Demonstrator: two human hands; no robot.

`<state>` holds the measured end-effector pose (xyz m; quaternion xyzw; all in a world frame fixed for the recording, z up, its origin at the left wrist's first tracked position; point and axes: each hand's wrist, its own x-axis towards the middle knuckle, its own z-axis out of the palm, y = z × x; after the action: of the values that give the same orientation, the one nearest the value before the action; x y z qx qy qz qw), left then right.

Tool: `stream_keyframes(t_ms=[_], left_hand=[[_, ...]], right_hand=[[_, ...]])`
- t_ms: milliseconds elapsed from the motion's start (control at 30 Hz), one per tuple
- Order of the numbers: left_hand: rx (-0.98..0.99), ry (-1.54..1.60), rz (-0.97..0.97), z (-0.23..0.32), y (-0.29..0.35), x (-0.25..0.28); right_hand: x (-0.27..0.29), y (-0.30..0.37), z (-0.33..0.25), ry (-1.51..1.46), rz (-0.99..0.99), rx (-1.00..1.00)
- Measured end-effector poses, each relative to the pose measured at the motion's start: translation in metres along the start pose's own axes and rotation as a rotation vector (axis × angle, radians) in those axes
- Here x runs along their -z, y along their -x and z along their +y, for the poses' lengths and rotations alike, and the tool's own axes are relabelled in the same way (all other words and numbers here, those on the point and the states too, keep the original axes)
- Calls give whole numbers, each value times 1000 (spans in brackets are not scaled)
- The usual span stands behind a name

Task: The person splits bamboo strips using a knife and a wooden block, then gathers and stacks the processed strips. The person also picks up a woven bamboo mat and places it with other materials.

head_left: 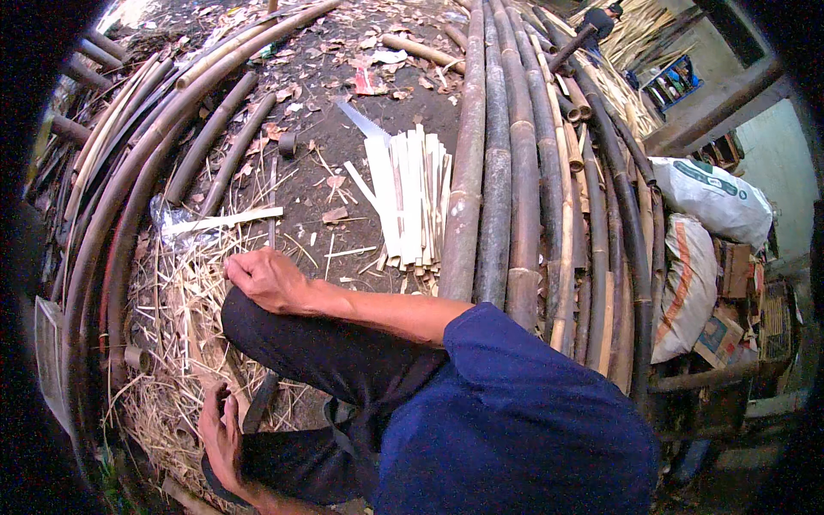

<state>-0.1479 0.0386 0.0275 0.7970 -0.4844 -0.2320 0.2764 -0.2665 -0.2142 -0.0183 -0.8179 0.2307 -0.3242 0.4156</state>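
Observation:
My right hand rests closed on my raised right knee, in dark trousers. Whatever its curled fingers may hold is hidden. A thin grey strip runs up to just beyond that fist; whether the two touch is unclear. My left hand lies by my other knee, its fingers loosely bent and apart, with nothing plainly in them. Between the knees shows a dark, flat, blade-like piece, partly covered by my leg. Past my right forearm lies a bundle of pale split bamboo strips.
Long bamboo poles run along my right, and more curved poles lie opposite. Shavings cover the ground by my hands. A pale pointed blade lies behind the strips. White sacks and a person are farther off.

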Motion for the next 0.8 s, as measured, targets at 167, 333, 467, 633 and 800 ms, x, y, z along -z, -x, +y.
stream_keyframes(t_ms=[167, 333, 467, 633, 800], left_hand=[[-84, -10, 154, 9, 3, 2], [155, -74, 529, -12, 62, 30], [204, -477, 815, 0, 106, 17], [653, -237, 806, 23, 141, -50], [819, -236, 815, 17, 143, -68]], right_hand=[[6, 7, -8, 25, 94, 57], [-14, -15, -21, 51, -95, 498], [4, -31, -24, 146, -506, 541], [6, -48, -38, 326, -900, 597], [-20, -55, -46, 307, -1030, 554]])
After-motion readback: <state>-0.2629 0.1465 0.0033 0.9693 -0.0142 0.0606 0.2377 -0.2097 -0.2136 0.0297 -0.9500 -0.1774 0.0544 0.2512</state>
